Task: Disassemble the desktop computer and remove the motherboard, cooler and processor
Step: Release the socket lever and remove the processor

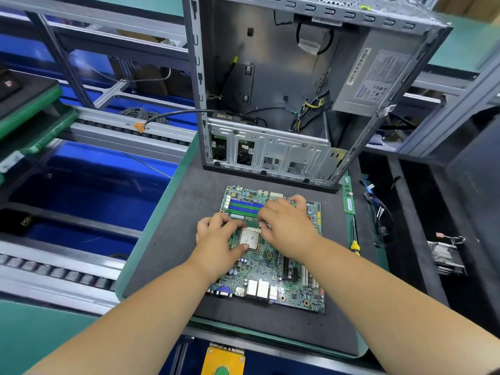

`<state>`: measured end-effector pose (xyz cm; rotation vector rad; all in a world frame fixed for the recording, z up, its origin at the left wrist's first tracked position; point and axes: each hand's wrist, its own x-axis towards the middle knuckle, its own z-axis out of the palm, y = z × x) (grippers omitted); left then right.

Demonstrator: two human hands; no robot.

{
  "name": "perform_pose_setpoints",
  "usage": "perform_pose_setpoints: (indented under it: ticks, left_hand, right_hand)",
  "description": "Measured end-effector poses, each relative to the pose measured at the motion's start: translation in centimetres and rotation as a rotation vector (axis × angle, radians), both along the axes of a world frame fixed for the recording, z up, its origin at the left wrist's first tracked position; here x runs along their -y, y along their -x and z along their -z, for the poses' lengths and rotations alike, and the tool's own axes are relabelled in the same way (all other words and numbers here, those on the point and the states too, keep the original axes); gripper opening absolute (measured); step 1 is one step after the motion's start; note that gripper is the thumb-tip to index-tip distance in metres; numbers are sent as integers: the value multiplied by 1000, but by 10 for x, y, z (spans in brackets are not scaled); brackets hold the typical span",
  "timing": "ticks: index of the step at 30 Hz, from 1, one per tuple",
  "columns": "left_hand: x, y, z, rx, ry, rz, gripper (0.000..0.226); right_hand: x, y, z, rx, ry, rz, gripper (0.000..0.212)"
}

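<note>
Fingers, left hand (pixel 216 239): curled down onto the motherboard (pixel 273 266), thumb tip pressed at the near-left corner of the processor (pixel 249 239); nothing is seen pinched.
Fingers, right hand (pixel 284 226): bent and laid over the board just right of the processor; whether the socket lever is pinched cannot be told, tips are hidden.
Processor: seated in its socket between the two hands, metal lid exposed, touched by the left thumb.
Motherboard: laid flat on the dark mat (pixel 167 253) under both hands, already out of the case (pixel 284 90), which stands open beyond the fingertips.
Cooler: judged already off, since the processor lid is bare; a finned metal part (pixel 446 255) is seen well right of the right hand, identity not certain.
Screwdriver (pixel 354 239): lying just right of the right wrist, untouched.
Step judged: socket being released so the processor can be lifted.
Handling, processor: light, stiff, fragile on the underside; to be taken by opposite edges and lifted straight up, not slid.
Handling, board: stiff but thin, to be held by bare edges only.
Risk: contacts bent if the chip is tilted out.
</note>
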<state>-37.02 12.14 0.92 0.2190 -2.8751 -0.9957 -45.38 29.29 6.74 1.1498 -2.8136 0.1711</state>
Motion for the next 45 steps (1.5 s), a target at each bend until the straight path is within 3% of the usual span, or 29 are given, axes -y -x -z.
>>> perform_pose_setpoints:
  ticks: [5, 13, 18, 24, 29, 45]
  left_hand:
    - [1, -1, 0, 8, -15, 8, 44]
    - [3, -1, -4, 31, -38, 33, 44]
    - [15, -1, -6, 51, -137, 97, 50]
    - [29, -2, -6, 17, -274, 111, 62]
    - [30, -5, 1, -61, -238, 103, 58]
    - [26, -3, 5, -122, -173, 84, 56]
  right_hand:
    - [-1, 6, 1, 82, 80, 83, 13]
    - [3, 16, -2, 135, 8, 121, 15]
    - [11, 2, -4, 160, 109, 109, 15]
    - [21, -17, 1, 134, -75, -44, 24]
    - [22, -22, 7, 128, -89, -48, 35]
    - [29, -15, 7, 247, -25, -23, 36]
